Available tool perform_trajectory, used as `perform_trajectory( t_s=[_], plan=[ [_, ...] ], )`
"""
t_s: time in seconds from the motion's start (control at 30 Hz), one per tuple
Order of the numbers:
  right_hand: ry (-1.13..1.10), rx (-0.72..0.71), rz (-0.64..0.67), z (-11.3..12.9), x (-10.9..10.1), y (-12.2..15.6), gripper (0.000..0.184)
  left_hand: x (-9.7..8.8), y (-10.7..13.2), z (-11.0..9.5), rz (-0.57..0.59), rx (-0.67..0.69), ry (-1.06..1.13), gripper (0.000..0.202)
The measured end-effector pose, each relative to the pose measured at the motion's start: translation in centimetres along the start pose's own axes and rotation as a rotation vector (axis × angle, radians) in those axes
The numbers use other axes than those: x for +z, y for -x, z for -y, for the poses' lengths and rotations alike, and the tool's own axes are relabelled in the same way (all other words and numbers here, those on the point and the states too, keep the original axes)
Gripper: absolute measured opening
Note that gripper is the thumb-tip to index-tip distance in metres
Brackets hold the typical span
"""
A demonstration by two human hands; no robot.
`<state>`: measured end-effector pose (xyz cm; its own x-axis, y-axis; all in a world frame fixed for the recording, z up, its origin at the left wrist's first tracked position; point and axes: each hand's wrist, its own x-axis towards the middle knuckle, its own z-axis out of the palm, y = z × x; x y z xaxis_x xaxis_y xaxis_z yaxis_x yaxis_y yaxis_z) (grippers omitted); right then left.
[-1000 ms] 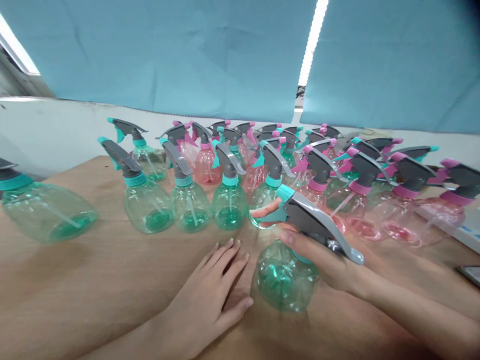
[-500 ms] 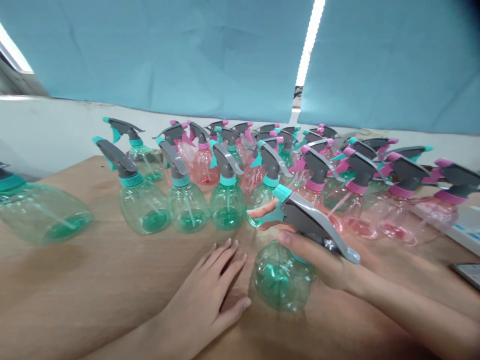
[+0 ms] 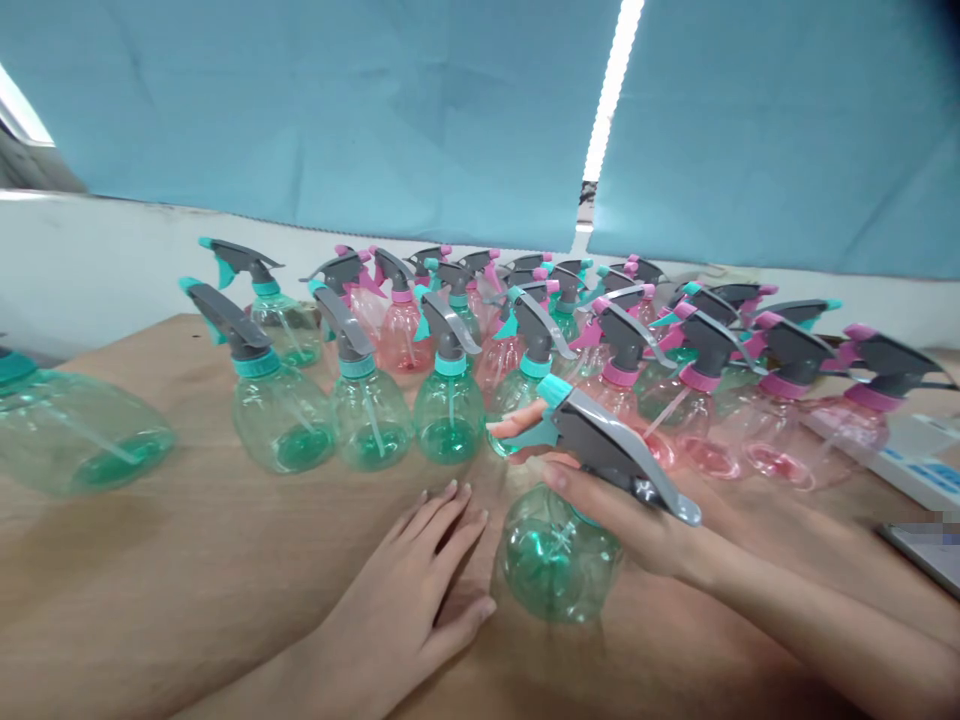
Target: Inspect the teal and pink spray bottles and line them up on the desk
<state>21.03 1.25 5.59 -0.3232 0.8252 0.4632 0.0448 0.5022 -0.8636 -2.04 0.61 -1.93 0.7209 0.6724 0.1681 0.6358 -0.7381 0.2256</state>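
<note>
Behind the held green spray bottle (image 3: pixel 559 560), bottles (image 3: pixel 450 410) crowd.

We hold a green spray bottle (image 3: pixel 559 562) by its neck in our right hand (image 3: pixel 643 525), our left hand (image 3: pixel 414 598) flat on the wooden table (image 3: pixel 187 580) just beside it, rows of green and pink bottles (image 3: pixel 448 418) standing behind, blue curtain (image 3: pixel 375 100) beyond.

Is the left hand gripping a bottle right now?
No, the left hand lies flat on the table beside the green bottle.
</note>
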Motion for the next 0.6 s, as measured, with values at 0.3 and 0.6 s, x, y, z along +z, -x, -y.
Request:
perform_trajectory(
  t_s=[0.3, 0.6],
  plan=[
    [0.024, -0.05, 0.008, -0.69, 0.29, -0.21, 0.027, -0.13, 0.0, -0.08, 0.007, 0.0, -0.002, 0.057],
    [0.178, 0.088, 0.028, -0.04, 0.09, -0.16, 0.036, -0.31, -0.15, 0.03, 0.013, 0.014, -0.027, 0.057]
  ],
)
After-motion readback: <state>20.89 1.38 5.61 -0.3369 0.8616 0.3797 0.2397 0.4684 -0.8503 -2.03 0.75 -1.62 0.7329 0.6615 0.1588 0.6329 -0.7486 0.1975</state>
